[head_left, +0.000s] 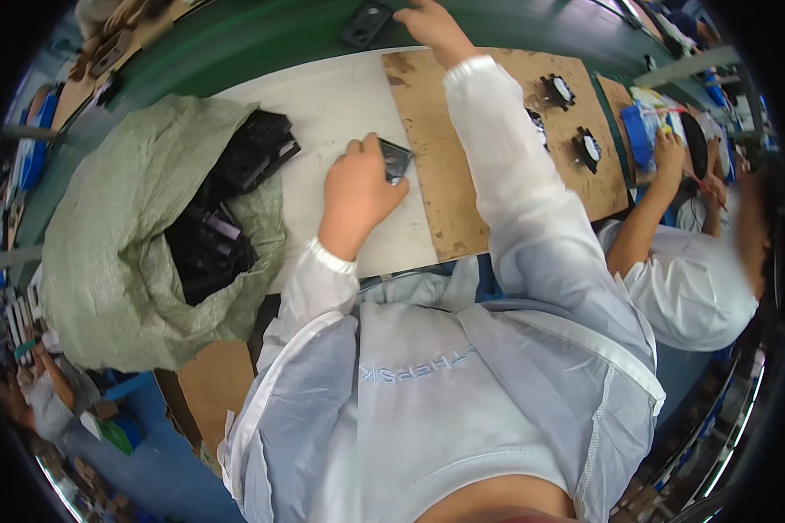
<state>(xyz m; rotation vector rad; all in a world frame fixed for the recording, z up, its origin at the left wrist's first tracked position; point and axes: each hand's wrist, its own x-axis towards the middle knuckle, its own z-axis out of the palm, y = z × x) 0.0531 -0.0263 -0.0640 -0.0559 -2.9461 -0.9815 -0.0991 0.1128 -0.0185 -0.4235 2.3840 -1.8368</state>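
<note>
My left hand (358, 196) is closed on a black square plastic part (396, 161) over the white board (358, 96). Its fingers wrap the part's left side, so some of it is hidden. My right arm is stretched far forward over the green conveyor belt (262, 39). There, my right hand (438, 31) has its fingers extended beside a black plastic housing (366, 23) lying on the belt. The fingertips come close to the housing's right edge; whether they touch it is unclear. Black housings (251, 152) fill the open mouth of a green woven sack (122, 227) at my left.
Several small black parts with white round centres (588, 150) lie on the brown board (462, 174) at right. A co-worker's arm (650, 200) is farther right, near a blue bin (638, 138). Another person's hands (122, 17) show at the belt, far left. A cardboard box (218, 392) stands below the sack.
</note>
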